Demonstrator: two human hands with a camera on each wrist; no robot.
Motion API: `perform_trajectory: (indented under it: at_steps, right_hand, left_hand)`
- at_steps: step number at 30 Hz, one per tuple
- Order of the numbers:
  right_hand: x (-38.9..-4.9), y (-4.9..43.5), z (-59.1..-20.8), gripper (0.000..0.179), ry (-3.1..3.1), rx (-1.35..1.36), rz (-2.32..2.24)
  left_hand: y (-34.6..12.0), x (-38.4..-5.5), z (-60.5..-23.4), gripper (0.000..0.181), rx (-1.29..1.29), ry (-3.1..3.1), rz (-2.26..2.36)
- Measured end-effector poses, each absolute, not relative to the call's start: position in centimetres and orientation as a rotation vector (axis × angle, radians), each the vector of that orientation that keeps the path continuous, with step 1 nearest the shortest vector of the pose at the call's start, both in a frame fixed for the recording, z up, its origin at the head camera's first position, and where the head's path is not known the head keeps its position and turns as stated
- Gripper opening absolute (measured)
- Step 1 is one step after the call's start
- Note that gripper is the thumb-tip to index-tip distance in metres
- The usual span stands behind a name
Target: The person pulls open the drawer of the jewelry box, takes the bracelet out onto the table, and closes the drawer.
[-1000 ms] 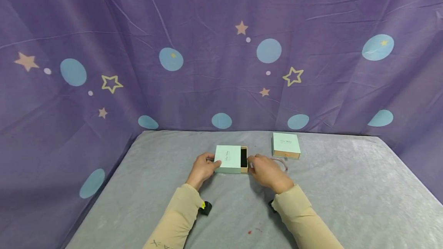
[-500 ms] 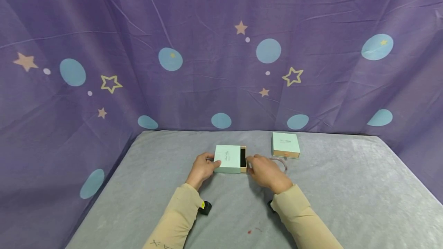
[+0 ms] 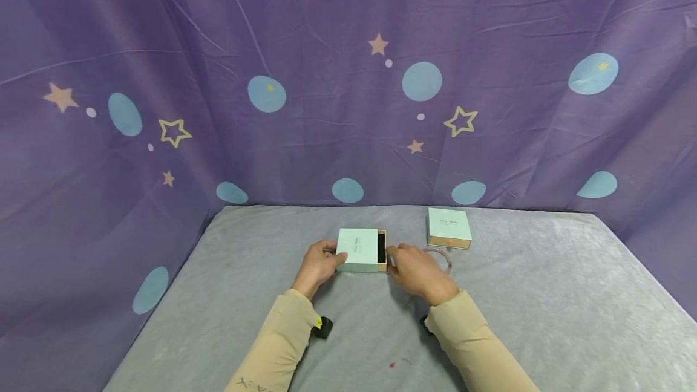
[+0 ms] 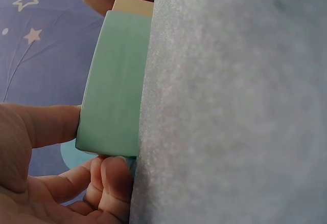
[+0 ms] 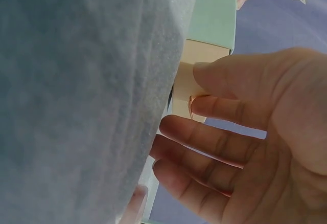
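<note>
A mint-green drawer box (image 3: 356, 250) lies on the table, its tan drawer (image 3: 383, 268) sticking out a little on the right with a dark inside. At the left end, my left hand (image 3: 317, 266) grips the sleeve, thumb at the top edge and fingers against the end. My right hand (image 3: 418, 271) presses the drawer's front. In the right wrist view, the thumb (image 5: 214, 75) touches the tan front, and the index finger meets a small ribbon loop (image 5: 190, 107). Just behind the right hand lies a pale pinkish bangle (image 3: 449, 261), partly hidden by it.
A second mint-green box (image 3: 449, 227), with a tan front, sits farther back on the right. Grey cloth covers the table (image 3: 544, 295), with small red marks (image 3: 392, 365) near the front. A purple patterned curtain (image 3: 327, 138) hangs behind and at the sides.
The drawer has slid slightly left into the sleeve, so a narrower strip shows. My right hand has moved a little left with it; the left hand stays in place.
</note>
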State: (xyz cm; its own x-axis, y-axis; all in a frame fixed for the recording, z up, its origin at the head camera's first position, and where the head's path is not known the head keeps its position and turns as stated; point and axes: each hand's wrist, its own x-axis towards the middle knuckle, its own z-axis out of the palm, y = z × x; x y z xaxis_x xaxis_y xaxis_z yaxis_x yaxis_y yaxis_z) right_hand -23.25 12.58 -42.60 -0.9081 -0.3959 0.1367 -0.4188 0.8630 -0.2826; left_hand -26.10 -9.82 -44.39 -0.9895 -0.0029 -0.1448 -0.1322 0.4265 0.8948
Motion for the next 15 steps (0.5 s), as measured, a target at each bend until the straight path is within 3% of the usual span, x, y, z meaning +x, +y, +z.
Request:
perform_trajectory:
  at_steps: [11, 15]
  right_hand:
    - [-23.23, 12.43, -42.72, 0.027, -2.969, 0.636, 0.415]
    - [-23.23, 12.34, -42.74, 0.022, -2.971, 0.637, 0.395]
  left_hand:
    - [-9.71, -25.99, -44.25, 0.041, -0.134, 2.556, 1.597]
    - [-9.67, -26.01, -44.23, 0.041, -0.144, 2.551, 1.594]
